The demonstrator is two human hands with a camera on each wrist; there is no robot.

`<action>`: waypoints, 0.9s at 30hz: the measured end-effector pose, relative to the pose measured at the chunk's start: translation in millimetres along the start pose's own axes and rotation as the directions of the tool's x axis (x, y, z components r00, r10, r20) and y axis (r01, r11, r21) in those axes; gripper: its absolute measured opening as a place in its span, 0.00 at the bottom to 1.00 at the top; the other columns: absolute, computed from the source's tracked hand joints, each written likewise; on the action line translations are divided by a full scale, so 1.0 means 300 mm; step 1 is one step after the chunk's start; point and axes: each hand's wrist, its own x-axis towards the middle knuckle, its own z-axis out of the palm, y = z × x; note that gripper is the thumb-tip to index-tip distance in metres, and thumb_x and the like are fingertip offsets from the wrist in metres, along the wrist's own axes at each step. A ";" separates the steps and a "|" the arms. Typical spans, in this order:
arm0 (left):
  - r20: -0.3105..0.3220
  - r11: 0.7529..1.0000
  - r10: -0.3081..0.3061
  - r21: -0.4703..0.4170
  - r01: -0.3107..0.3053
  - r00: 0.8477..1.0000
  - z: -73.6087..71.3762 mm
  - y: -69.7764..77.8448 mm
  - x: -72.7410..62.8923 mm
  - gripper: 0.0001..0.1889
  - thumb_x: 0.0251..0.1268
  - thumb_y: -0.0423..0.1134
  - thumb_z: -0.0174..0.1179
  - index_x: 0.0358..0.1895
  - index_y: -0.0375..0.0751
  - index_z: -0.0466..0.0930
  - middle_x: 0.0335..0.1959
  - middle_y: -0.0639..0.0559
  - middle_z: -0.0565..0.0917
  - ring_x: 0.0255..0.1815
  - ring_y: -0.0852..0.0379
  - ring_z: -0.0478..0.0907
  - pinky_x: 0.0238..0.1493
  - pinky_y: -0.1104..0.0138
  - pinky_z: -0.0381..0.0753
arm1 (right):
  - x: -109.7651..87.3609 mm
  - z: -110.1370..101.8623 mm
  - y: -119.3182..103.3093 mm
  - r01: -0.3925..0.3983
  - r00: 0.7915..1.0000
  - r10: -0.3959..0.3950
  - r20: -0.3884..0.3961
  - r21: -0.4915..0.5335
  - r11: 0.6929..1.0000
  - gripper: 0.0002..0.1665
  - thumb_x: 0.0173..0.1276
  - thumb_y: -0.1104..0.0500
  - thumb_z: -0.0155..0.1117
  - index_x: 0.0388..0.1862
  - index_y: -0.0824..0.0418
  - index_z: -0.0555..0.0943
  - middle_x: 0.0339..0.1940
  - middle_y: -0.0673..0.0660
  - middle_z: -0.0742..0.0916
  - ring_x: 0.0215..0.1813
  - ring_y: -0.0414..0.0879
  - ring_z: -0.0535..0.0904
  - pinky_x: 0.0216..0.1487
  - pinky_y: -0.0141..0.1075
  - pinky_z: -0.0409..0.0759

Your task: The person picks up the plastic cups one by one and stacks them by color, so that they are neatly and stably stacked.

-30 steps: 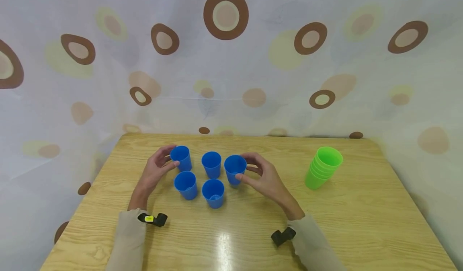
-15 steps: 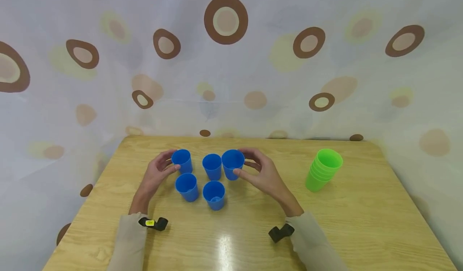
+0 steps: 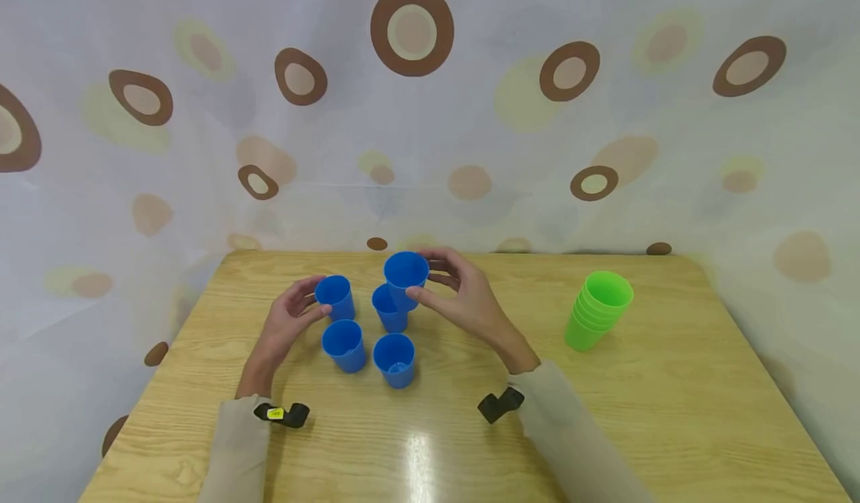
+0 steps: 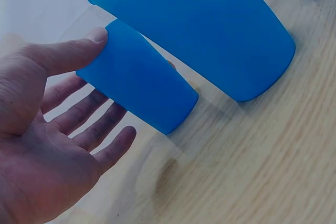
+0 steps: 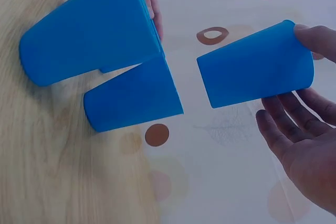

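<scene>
My right hand (image 3: 470,303) grips a blue plastic cup (image 3: 402,272) by its upper side, thumb in front and fingers behind. That cup is raised off the table over the back middle cup (image 3: 392,319), and the right wrist view shows a gap between its base and the rim below. At the back left, my left hand (image 3: 284,325) holds another blue cup (image 4: 139,80) near its rim between thumb and fingers; it stands upright on the table. Two more upright blue cups, the front left one (image 3: 346,355) and the front right one (image 3: 395,365), stand nearer me.
A leaning-looking stack of nested green cups (image 3: 591,316) stands on the right of the wooden table (image 3: 672,413). A patterned cloth (image 3: 510,152) hangs behind the table's far edge and at both sides.
My right hand has lifted its blue cup from the table and moved it left, over the back middle cup. The left hand and the other cups have stayed in place.
</scene>
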 end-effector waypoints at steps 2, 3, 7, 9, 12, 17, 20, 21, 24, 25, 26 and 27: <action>0.000 1.000 0.004 0.002 -0.004 1.000 -0.001 -0.001 0.001 0.31 0.74 0.35 0.63 0.76 0.36 0.64 0.75 0.39 0.69 0.74 0.39 0.67 0.62 0.76 0.75 | 0.021 0.012 -0.010 0.008 1.000 -0.008 0.005 0.002 1.000 0.32 0.66 0.65 0.75 0.67 0.64 0.75 0.63 0.59 0.82 0.64 0.54 0.79 0.65 0.47 0.80; 0.001 1.000 0.005 0.001 -0.005 1.000 -0.001 -0.002 0.001 0.31 0.74 0.35 0.64 0.76 0.36 0.64 0.75 0.39 0.69 0.74 0.39 0.67 0.62 0.76 0.75 | 0.031 0.018 -0.014 0.009 1.000 -0.009 0.008 0.002 1.000 0.31 0.67 0.64 0.75 0.67 0.63 0.75 0.63 0.59 0.82 0.64 0.54 0.79 0.65 0.47 0.80; 0.004 1.000 0.001 0.004 -0.001 1.000 -0.002 0.001 0.002 0.32 0.74 0.36 0.64 0.77 0.36 0.64 0.75 0.38 0.68 0.74 0.38 0.66 0.62 0.76 0.75 | 0.073 0.041 -0.023 -0.003 1.000 0.003 0.021 0.011 1.000 0.31 0.67 0.62 0.74 0.67 0.62 0.75 0.63 0.58 0.82 0.64 0.52 0.79 0.65 0.44 0.80; 0.003 1.000 -0.003 0.003 0.003 1.000 -0.001 0.003 0.002 0.32 0.74 0.36 0.64 0.77 0.35 0.63 0.75 0.38 0.68 0.74 0.38 0.66 0.62 0.76 0.75 | 0.094 0.053 -0.021 -0.011 1.000 0.011 0.025 0.012 1.000 0.31 0.67 0.61 0.74 0.67 0.62 0.75 0.62 0.57 0.82 0.63 0.52 0.80 0.64 0.42 0.80; 0.003 1.000 -0.007 -0.003 0.007 1.000 -0.002 0.002 -0.001 0.32 0.74 0.36 0.63 0.76 0.35 0.64 0.75 0.38 0.68 0.74 0.38 0.66 0.61 0.76 0.75 | 0.124 0.073 -0.016 -0.019 0.999 0.019 0.036 0.008 1.000 0.31 0.67 0.61 0.74 0.67 0.62 0.75 0.62 0.57 0.82 0.63 0.52 0.80 0.63 0.41 0.81; 0.008 1.000 -0.006 -0.009 0.006 1.000 -0.007 -0.001 -0.003 0.31 0.74 0.35 0.63 0.76 0.36 0.64 0.76 0.38 0.68 0.74 0.38 0.66 0.61 0.76 0.76 | 0.170 0.108 -0.020 -0.035 0.997 0.035 0.067 -0.005 0.999 0.31 0.67 0.58 0.75 0.67 0.62 0.75 0.62 0.58 0.82 0.62 0.52 0.81 0.63 0.44 0.81; 0.012 1.000 -0.003 -0.008 0.003 1.000 -0.010 -0.002 -0.003 0.31 0.75 0.35 0.63 0.77 0.36 0.64 0.76 0.38 0.67 0.75 0.37 0.65 0.61 0.76 0.76 | 0.194 0.129 -0.022 -0.048 0.995 0.048 0.087 -0.005 0.999 0.32 0.67 0.57 0.75 0.67 0.62 0.75 0.62 0.59 0.82 0.61 0.52 0.82 0.64 0.44 0.81; 0.015 1.000 0.000 -0.007 0.000 1.000 -0.011 -0.001 -0.004 0.31 0.75 0.35 0.62 0.77 0.36 0.64 0.76 0.38 0.67 0.75 0.37 0.65 0.61 0.76 0.75 | 0.202 0.137 -0.022 -0.054 0.994 0.054 0.093 -0.003 0.999 0.32 0.68 0.57 0.75 0.67 0.62 0.75 0.62 0.59 0.82 0.61 0.52 0.82 0.64 0.44 0.81; 0.023 1.000 0.008 -0.010 -0.008 1.000 -0.014 -0.003 -0.003 0.31 0.75 0.34 0.62 0.77 0.35 0.64 0.76 0.37 0.67 0.75 0.36 0.65 0.61 0.76 0.76 | 0.223 0.157 -0.017 -0.062 0.993 0.062 0.103 -0.003 0.998 0.32 0.68 0.56 0.74 0.68 0.62 0.75 0.63 0.58 0.82 0.61 0.51 0.82 0.63 0.41 0.81; 0.027 1.000 0.010 -0.010 -0.010 1.000 -0.015 -0.003 -0.003 0.31 0.75 0.34 0.62 0.77 0.36 0.64 0.76 0.37 0.67 0.74 0.36 0.65 0.61 0.76 0.76 | 0.228 0.164 -0.016 -0.064 0.992 0.064 0.105 -0.004 0.998 0.32 0.69 0.56 0.74 0.68 0.62 0.75 0.63 0.58 0.82 0.61 0.51 0.82 0.63 0.40 0.81; 0.031 1.000 0.011 -0.011 -0.011 0.999 -0.016 -0.004 -0.003 0.30 0.75 0.34 0.61 0.77 0.36 0.64 0.75 0.37 0.67 0.74 0.36 0.65 0.61 0.76 0.76 | 0.234 0.170 -0.015 -0.067 0.992 0.067 0.106 -0.004 0.998 0.32 0.69 0.56 0.74 0.68 0.61 0.75 0.63 0.58 0.82 0.61 0.51 0.82 0.63 0.40 0.81; 0.035 1.000 0.013 -0.008 -0.013 0.999 -0.017 -0.005 -0.002 0.30 0.75 0.34 0.61 0.77 0.36 0.64 0.75 0.37 0.68 0.74 0.36 0.65 0.62 0.76 0.75 | 0.239 0.176 -0.014 -0.070 0.992 0.070 0.107 -0.002 0.998 0.31 0.69 0.56 0.74 0.68 0.61 0.75 0.63 0.58 0.82 0.61 0.51 0.82 0.63 0.40 0.81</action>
